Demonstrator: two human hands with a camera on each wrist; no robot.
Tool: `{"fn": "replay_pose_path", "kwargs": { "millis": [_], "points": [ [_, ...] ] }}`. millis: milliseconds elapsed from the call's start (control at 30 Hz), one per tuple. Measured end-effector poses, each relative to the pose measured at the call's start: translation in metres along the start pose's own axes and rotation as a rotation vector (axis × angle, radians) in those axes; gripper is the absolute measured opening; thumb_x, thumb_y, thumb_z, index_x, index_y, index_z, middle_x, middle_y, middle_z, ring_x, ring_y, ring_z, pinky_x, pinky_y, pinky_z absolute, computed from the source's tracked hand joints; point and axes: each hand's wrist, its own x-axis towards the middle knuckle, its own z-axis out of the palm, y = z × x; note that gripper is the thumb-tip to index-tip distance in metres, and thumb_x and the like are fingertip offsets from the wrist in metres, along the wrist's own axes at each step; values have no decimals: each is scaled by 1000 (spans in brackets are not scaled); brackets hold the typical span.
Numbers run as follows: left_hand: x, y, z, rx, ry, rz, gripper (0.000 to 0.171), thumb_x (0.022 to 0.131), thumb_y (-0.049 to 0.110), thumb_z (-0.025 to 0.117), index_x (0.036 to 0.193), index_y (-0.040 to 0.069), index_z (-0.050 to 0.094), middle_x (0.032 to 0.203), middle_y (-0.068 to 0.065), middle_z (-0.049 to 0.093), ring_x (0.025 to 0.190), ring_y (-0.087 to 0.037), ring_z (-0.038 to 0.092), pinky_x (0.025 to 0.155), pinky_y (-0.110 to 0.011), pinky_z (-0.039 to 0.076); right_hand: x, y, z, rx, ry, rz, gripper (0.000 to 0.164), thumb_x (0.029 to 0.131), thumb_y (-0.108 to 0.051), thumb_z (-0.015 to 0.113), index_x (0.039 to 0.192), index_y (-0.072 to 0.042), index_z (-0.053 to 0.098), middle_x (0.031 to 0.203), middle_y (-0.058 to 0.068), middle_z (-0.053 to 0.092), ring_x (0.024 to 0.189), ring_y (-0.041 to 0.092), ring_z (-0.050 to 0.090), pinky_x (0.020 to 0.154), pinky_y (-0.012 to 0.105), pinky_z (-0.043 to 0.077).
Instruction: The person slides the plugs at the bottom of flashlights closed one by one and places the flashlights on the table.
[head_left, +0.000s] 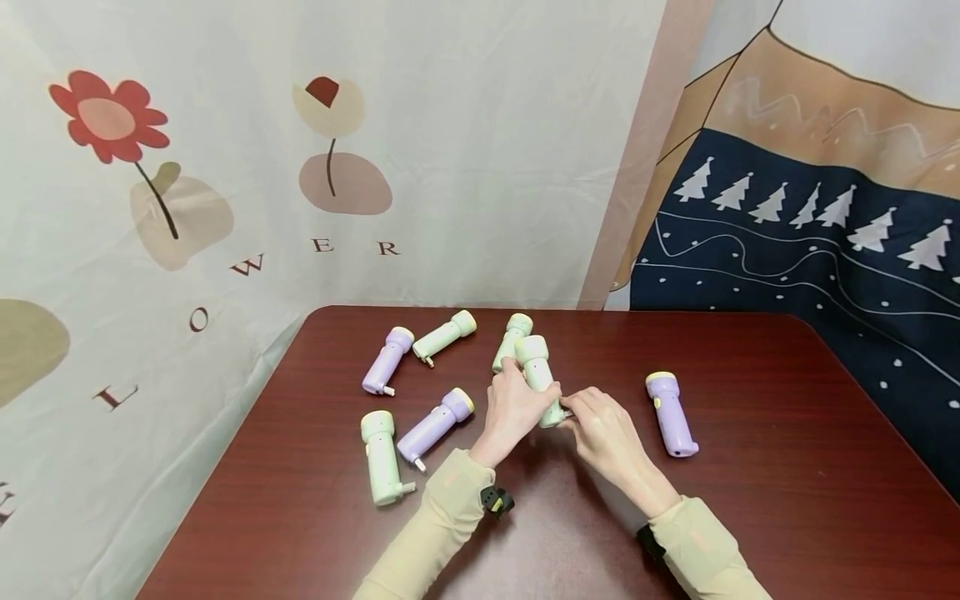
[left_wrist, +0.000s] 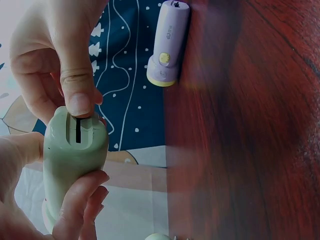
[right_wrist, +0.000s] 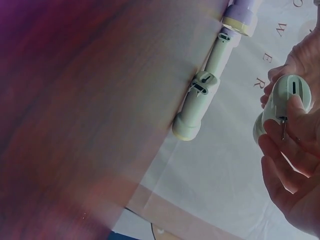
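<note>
Over the middle of the table, a light green flashlight (head_left: 537, 371) is gripped round its body by my left hand (head_left: 512, 408), its head pointing away from me. My right hand (head_left: 607, 435) is at its base, thumb and finger pinching the fold-out plug (right_wrist: 283, 127). In the right wrist view a thin metal prong shows beside the fingers. Part of the body is hidden behind the left fingers. Just behind the held one lies another green flashlight (head_left: 517, 327), partly covered.
To the right lies a purple flashlight (head_left: 672, 417) with no plug sticking out. On the left lie two purple flashlights (head_left: 388, 360) (head_left: 437, 427) and two green flashlights (head_left: 446, 335) (head_left: 382, 458), plugs folded out. Printed curtains (head_left: 480, 150) hang behind the reddish-brown table (head_left: 780, 375).
</note>
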Motion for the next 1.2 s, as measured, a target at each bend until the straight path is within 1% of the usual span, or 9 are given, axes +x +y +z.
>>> {"fn": "replay_pose_path", "kwargs": {
  "millis": [500,800,1033,1200],
  "points": [
    [-1,3,-1,9,7,-22,56,65,40,70,103,6,47,75,-7,58,66,-23,57,52,-26,41,2,-2,0,-1,30,-7,28,62,-8,79,84,-4,63,78,2,64,76,17,58,66,31,46],
    [-1,4,-1,1,7,-29,57,64,40,70,104,6,47,77,-7,59,67,-23,57,53,-27,41,3,-4,-1,-15,17,15,28,62,-8,79,84,-4,63,79,2,64,76,18,58,66,31,47],
    [-1,4,-1,-5,9,-26,55,64,40,69,101,7,47,77,-7,58,68,-24,57,54,-28,42,3,-5,-2,-23,25,9,29,61,-9,80,84,-4,63,79,2,63,76,18,57,65,31,47],
    [-1,5,-1,-7,9,-32,56,64,40,69,103,6,47,77,-7,58,68,-25,57,55,-28,42,4,-5,-3,-14,24,14,26,64,-10,78,83,-4,62,79,3,62,75,18,56,65,31,46]
  ]
}}
